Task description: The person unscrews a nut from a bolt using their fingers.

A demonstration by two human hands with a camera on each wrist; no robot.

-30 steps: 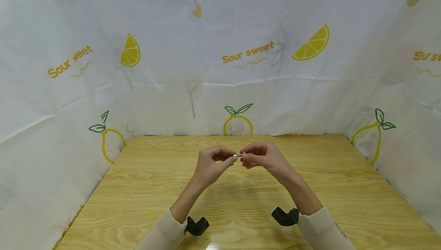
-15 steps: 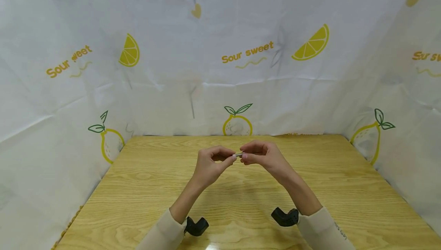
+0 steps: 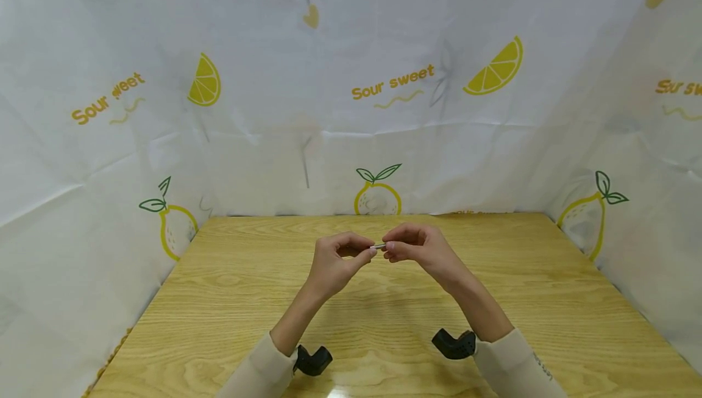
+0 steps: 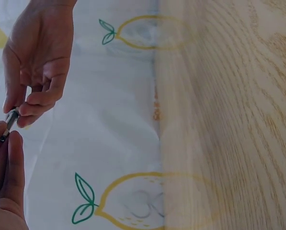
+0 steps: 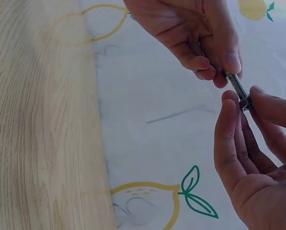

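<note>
A small silvery threaded bolt (image 5: 236,85) is held in the air above the table, spanning the gap between both hands. My left hand (image 3: 333,264) pinches one end of it with thumb and fingers. At the other end, the thumb and fingertips of my right hand (image 3: 428,252) grip a hexagonal piece (image 5: 245,103); whether this is a nut or the bolt's head, I cannot tell. In the left wrist view the bolt (image 4: 10,123) slants between the fingertips of both hands, its ends partly covered by them.
Beneath the hands lies a wood-grain table (image 3: 230,300). White cloth (image 3: 263,160) printed with lemons encloses its back and sides. A black wrist camera (image 3: 312,360) sits at the left cuff, and another black wrist camera (image 3: 454,344) at the right one.
The right hand's fingertips shift slightly around their end of the bolt, and its thumb rises a little. The left hand keeps nearly the same place and grip.
</note>
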